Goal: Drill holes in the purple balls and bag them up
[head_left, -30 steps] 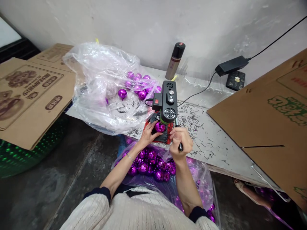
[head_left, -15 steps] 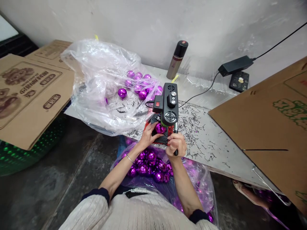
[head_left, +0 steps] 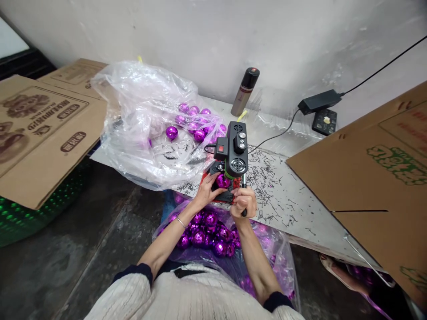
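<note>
My left hand grips a shiny purple ball between thumb and fingers, under the front end of a black machine with a red switch. The ball's top edge is partly hidden by the machine head. My right hand is wrapped round the black-handled lever at the machine's right side. A red and black base shows below the ball. More purple balls fill a clear plastic bag at my lap.
A large clear bag with purple balls lies at the left of the table. Small dark bits litter the tabletop. A spray can, an adapter and cardboard boxes stand around. Part of a person's foot shows at lower right.
The camera view has shifted slightly. Both hands keep the same hold on the ball and the lever, with no clear movement relative to the machine.
</note>
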